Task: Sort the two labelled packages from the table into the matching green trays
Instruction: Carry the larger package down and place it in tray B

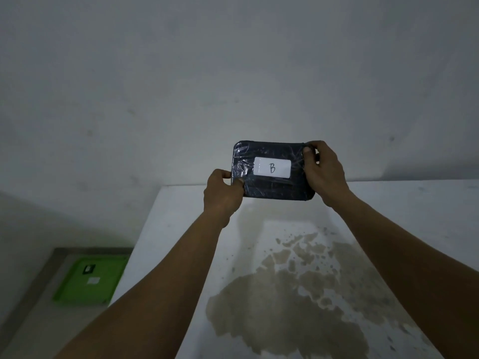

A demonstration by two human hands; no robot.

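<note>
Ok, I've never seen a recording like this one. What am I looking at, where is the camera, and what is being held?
There is no machine here: a person wears one camera on the head, looking forward and down at their own bare arms. The left hand and the right hand hold up a dark wrapped package by its two ends, above a white table with a brownish stain. The white label on the package reads B. Lower left, off the table, lies a green tray with its own small labels, too blurred to read.
</note>
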